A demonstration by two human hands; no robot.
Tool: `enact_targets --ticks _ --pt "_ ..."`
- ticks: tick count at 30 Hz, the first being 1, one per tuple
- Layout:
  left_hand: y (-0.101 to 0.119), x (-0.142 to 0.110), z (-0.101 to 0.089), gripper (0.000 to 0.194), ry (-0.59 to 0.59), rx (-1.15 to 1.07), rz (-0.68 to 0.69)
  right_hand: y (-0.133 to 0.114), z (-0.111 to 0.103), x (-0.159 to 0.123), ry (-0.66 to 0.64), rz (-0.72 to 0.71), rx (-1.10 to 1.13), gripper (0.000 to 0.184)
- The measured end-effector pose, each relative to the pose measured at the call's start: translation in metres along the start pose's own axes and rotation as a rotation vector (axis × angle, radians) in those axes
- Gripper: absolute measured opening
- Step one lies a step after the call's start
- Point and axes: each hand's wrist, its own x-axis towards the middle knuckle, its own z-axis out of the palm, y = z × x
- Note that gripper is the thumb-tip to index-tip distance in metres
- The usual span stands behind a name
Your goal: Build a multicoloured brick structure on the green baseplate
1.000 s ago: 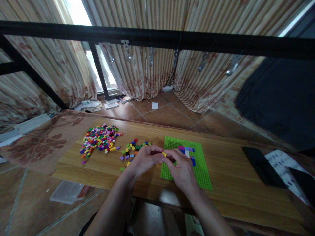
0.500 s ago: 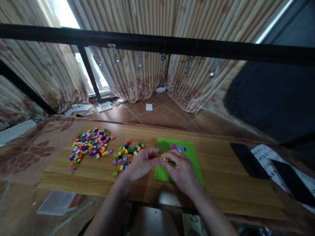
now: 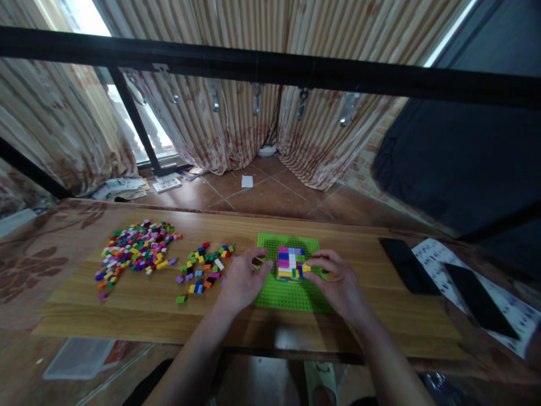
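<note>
A block of stacked toy bricks point(image 3: 291, 259) in pink, white, blue and yellow stands on the green baseplate point(image 3: 287, 300). My right hand point(image 3: 338, 281) pinches a yellow brick point(image 3: 306, 268) at the right side of the stack; whether it is pressed down I cannot tell. To the left of the stack, my left hand point(image 3: 246, 277) hovers over the plate's left edge, thumb and fingers apart, with nothing between them.
A large heap of mixed bricks point(image 3: 137, 248) lies on the left of the wooden board point(image 3: 139, 316). Several loose bricks point(image 3: 205, 265) are scattered nearer the plate. To the right lie a dark phone-like slab point(image 3: 408, 265), a second one point(image 3: 479, 299) and a printed sheet point(image 3: 518, 304).
My hands have drawn apart, uncovering the stack. The right one has brought the yellow brick to the stack's right side, and the left one has opened. The camera view has shifted slightly.
</note>
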Motion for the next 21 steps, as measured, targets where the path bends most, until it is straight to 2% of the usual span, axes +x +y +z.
enact_targets --ticks 5,14,21 --pt "0.005 0.001 0.009 0.031 0.020 0.081 -0.028 -0.003 0.010 0.004 0.019 -0.007 -0.005 0.014" --pt "0.002 0.009 0.026 0.034 -0.004 0.053 -0.011 -0.002 0.014 0.003 0.064 -0.017 0.007 0.014" --pt "0.006 0.009 0.030 0.033 -0.021 0.044 -0.007 -0.004 0.017 0.005 0.087 0.019 0.067 0.014"
